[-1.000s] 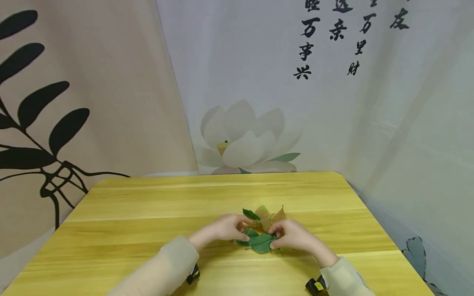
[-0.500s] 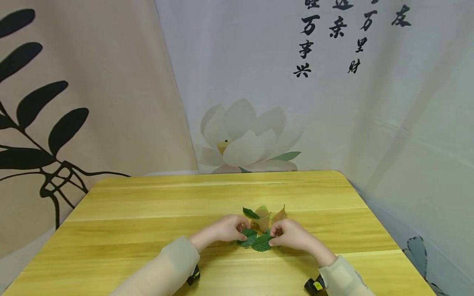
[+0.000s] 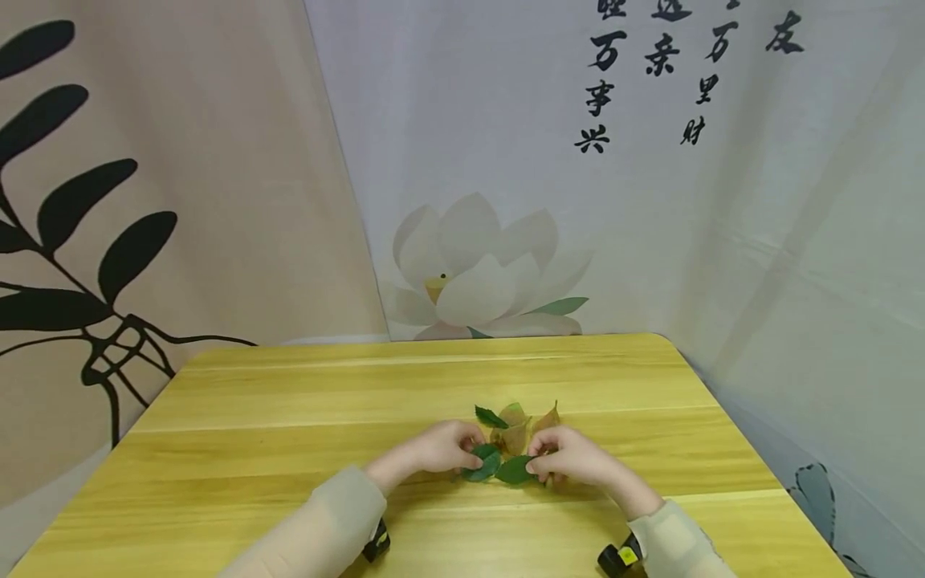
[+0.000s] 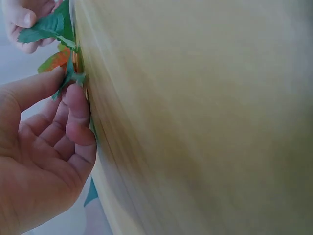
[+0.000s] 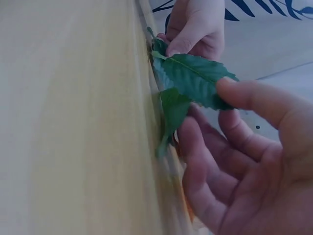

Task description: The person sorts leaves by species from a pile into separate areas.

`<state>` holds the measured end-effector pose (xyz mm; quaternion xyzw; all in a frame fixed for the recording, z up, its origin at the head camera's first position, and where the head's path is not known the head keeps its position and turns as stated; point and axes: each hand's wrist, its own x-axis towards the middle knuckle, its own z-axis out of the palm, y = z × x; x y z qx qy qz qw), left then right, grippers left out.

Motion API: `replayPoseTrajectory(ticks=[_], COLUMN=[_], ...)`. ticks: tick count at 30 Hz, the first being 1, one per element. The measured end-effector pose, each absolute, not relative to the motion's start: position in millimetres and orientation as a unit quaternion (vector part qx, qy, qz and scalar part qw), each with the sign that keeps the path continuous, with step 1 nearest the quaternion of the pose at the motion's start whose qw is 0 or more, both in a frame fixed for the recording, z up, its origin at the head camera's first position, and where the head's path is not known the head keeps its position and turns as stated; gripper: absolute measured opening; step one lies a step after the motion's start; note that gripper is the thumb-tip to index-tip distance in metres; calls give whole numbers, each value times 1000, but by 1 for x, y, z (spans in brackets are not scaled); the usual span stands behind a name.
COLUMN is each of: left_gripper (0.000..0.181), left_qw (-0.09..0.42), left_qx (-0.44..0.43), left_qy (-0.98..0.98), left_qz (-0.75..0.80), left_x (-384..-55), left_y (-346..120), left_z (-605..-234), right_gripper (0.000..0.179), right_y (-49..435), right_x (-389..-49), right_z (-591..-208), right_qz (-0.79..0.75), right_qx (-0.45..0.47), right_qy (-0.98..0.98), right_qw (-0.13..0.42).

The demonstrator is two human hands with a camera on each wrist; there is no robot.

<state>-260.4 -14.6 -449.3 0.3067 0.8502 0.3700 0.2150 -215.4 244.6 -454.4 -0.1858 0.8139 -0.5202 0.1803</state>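
Near the middle of the table, my left hand (image 3: 446,446) pinches a green leaf (image 3: 482,464) between thumb and fingers; the left wrist view shows that leaf (image 4: 69,76) nearly edge-on. Close on its right, my right hand (image 3: 569,457) pinches another green leaf (image 3: 515,470) by one end. In the right wrist view this toothed leaf (image 5: 195,78) lies under my thumb, its far end reaching to the left hand. A second green leaf (image 5: 173,110) hangs beneath it, by my right fingertips. Just beyond both hands lie yellow-brown leaves (image 3: 511,437).
A small dark green leaf (image 3: 490,417) lies at the back left of the leaf group, and a pointed brown leaf (image 3: 548,418) at its back right. The wooden table (image 3: 303,401) ends at a printed curtain (image 3: 636,241) behind it.
The green leaf in my right hand has turned and now lies more level. My left hand has tilted its leaf slightly. Both hands stay nearly in place.
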Motion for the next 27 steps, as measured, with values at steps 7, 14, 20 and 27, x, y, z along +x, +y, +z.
replayPoseTrajectory(ticks=[7,14,20,27], left_gripper=[21,21,19,21], left_qw=[239,240,240,240], left_qx=[277,274,273,265], left_qy=[827,822,824,826], left_qz=[428,437,435,437], left_x=[-261,-262,-264,-264], left_y=[-18,-19,-18,-19], left_z=[-449,-448,-451,-450], right_gripper=[17,18,21,21], right_y=[248,248,248,247], right_x=[-217,-220,-220,-220], right_z=[-461,-465,-467,-470], right_qz=[-595,-635,-652,-661], right_qx=[-113,-57,-49,-49], right_qy=[771,750,738,730], right_qw=[196,175,170,170])
